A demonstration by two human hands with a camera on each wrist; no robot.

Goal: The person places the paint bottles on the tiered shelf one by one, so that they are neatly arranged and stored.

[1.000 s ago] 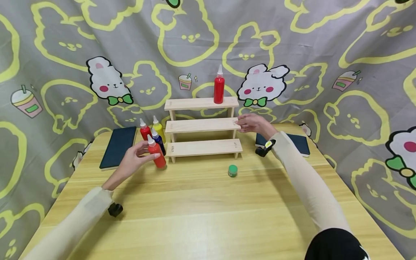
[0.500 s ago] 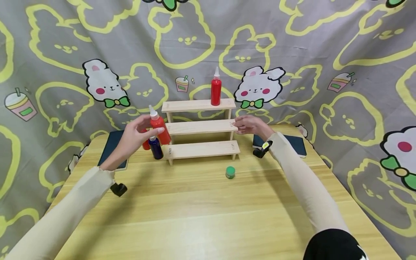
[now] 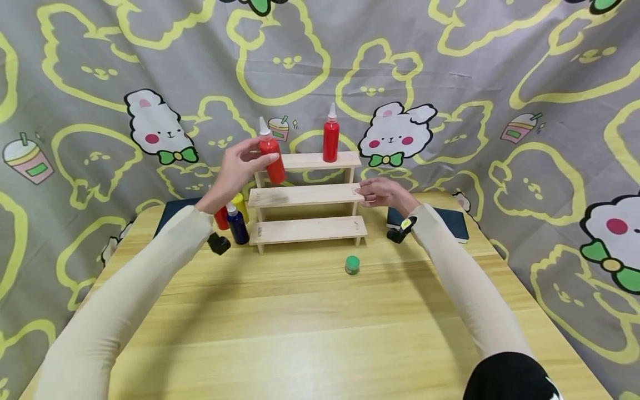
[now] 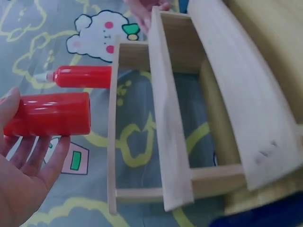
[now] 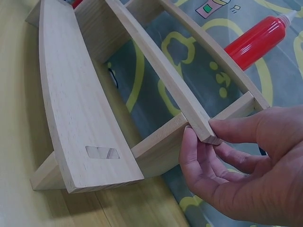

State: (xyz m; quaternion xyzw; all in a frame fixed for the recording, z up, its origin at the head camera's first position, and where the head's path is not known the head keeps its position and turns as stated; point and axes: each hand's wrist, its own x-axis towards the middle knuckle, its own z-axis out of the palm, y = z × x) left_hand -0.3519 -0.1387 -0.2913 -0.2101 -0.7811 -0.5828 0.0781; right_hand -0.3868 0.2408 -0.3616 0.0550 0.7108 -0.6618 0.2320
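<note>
My left hand [image 3: 237, 169] grips a red squeeze bottle [image 3: 272, 160] with a white nozzle, thumb on one side and fingers on the other. The bottle tilts slightly and overlaps the left part of the top board of a three-tier wooden rack [image 3: 300, 194]. In the left wrist view its base [image 4: 78, 113] points toward the rack's top board. My right hand [image 3: 384, 193] pinches the right end of the middle board [image 5: 189, 104] between thumb and fingers. Another red squeeze bottle [image 3: 330, 141] stands upright on the top board, toward the right.
Left of the rack stand a dark blue bottle [image 3: 238, 226], a yellow bottle [image 3: 241, 206] and a partly hidden red bottle [image 3: 221, 219]. A small green-lidded jar [image 3: 352, 265] sits in front. Dark books [image 3: 172, 212] lie at the left and right [image 3: 452, 223]. A patterned curtain [image 3: 300, 72] hangs behind.
My left hand has lifted the red squeeze bottle from beside the other bottles, up and to the right, to the top board's height. My right hand keeps its hold on the middle board.
</note>
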